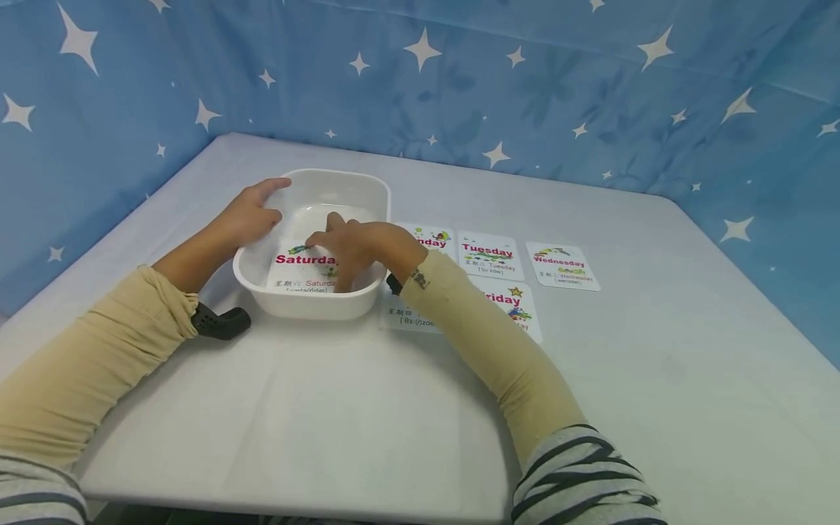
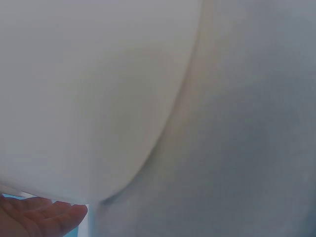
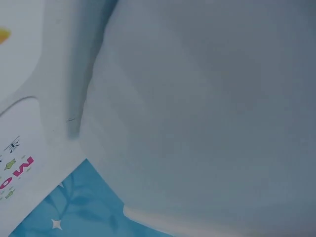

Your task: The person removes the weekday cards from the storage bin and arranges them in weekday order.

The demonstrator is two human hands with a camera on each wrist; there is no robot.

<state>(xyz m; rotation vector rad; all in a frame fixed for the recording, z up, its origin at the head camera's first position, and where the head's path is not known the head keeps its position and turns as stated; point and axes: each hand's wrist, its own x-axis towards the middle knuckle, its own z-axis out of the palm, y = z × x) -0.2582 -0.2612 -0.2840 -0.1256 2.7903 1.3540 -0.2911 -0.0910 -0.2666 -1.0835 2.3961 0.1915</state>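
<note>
My left hand [image 1: 252, 211] holds the left rim of a white plastic basin [image 1: 308, 305]. Its fingers [image 2: 61, 219] show just under the rim in the left wrist view. Inside the basin lies a white card [image 1: 298, 271] with "Saturday" in red letters and a small colourful drawing. Reaching over the right rim, my right hand [image 1: 354, 244] is down in the basin with thumb and fingers spread over the card's right part, hiding the end of the word. In the right wrist view the basin's outer wall [image 3: 197, 118] fills most of the picture, and that hand is out of sight.
Right of the basin lie weekday cards: a partly covered one ending in "nday" [image 1: 429, 239], Tuesday [image 1: 491, 255], Wednesday [image 1: 563, 266], one mostly under my right forearm [image 1: 410, 313], and Friday [image 1: 518, 302]. A white cloth covers the table [image 1: 328, 408]; a blue starry curtain [image 1: 459, 87] hangs behind.
</note>
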